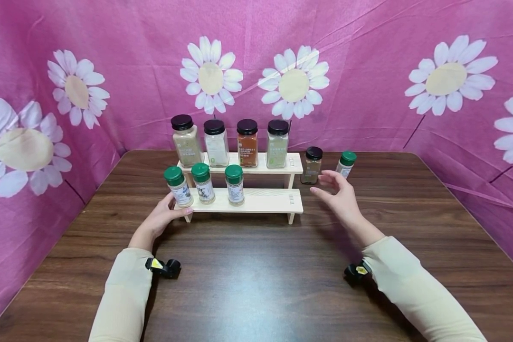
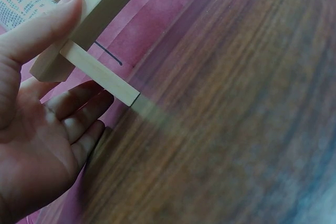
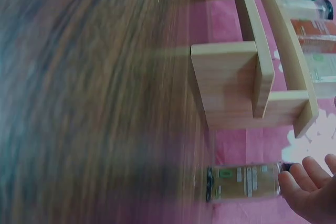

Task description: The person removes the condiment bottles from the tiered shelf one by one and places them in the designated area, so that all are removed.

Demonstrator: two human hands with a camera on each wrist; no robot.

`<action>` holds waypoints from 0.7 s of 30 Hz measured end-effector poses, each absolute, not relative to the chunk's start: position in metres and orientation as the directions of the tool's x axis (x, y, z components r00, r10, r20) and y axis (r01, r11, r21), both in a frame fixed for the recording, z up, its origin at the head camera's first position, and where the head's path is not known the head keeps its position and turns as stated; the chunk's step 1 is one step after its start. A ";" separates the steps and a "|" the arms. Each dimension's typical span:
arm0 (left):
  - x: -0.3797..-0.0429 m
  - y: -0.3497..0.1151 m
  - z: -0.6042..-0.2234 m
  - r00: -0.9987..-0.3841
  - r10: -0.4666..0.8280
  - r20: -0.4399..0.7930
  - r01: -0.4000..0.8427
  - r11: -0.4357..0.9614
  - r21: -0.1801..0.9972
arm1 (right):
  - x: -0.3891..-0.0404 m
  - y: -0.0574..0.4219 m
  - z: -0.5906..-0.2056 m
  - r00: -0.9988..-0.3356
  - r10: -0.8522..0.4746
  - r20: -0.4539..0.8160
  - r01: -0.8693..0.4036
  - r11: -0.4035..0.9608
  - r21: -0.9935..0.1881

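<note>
Dark wood table [image 1: 248, 285], two-tier rack [image 1: 262, 203] on it, left hand [image 1: 160, 217] pinching rack's lower left end, right hand [image 1: 341, 195] right of rack, fingers loosely spread near brown jar [image 1: 310, 170].

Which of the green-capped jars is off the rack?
The rightmost green-capped jar, upright on the table beyond the right hand; the other three green-capped jars stand on the rack's lower shelf.

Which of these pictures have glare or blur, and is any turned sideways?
Head view: a pale glare on the tabletop, though the red sweet pepper jar has a readable label; left wrist view: the tabletop looks smeary, with a bluish sheen at lower right; right wrist view: the wooden rack appears turned sideways, and the tabletop is blurred.
</note>
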State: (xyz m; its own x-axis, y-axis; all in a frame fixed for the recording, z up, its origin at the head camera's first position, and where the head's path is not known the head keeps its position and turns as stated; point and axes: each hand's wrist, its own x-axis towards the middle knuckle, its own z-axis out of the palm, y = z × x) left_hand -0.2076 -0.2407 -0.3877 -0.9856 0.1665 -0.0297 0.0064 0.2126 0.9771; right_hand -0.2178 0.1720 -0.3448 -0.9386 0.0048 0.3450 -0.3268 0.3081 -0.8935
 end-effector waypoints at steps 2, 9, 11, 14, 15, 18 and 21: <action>-0.207 -0.241 -0.388 -0.986 0.167 -0.028 0.008 0.211 0.977 | -0.217 0.167 -0.345 -0.939 -0.013 0.345 -0.333 0.294 -0.896; -0.207 -0.240 -0.387 -0.985 0.169 -0.021 0.015 0.209 0.978 | -0.205 0.147 -0.331 -0.936 -0.075 0.343 -0.351 0.259 -0.900; -0.207 -0.240 -0.387 -0.985 0.170 -0.021 0.016 0.210 0.978 | -0.201 0.141 -0.326 -0.935 -0.086 0.343 -0.354 0.248 -0.902; -0.207 -0.241 -0.387 -0.985 0.172 -0.021 0.016 0.212 0.977 | -0.199 0.134 -0.322 -0.934 -0.103 0.342 -0.356 0.213 -0.910; -0.207 -0.241 -0.387 -0.985 0.173 -0.021 0.016 0.212 0.977 | -0.201 0.133 -0.324 -0.932 -0.115 0.345 -0.362 0.214 -0.907; -0.208 -0.241 -0.386 -0.985 0.173 -0.023 0.015 0.215 0.977 | -0.206 0.130 -0.332 -0.927 -0.139 0.349 -0.372 0.210 -0.904; -0.208 -0.241 -0.387 -0.985 0.171 -0.028 0.010 0.217 0.976 | -0.212 0.125 -0.341 -0.923 -0.158 0.350 -0.378 0.214 -0.901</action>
State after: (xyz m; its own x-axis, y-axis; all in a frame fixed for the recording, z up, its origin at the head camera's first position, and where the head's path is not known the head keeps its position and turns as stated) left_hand -0.2076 -0.2412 -0.3867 -0.9848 0.1714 -0.0276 0.0104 0.2169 0.9761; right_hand -0.2124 0.1254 -0.3406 -0.9235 -0.1575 0.3498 -0.3777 0.2142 -0.9008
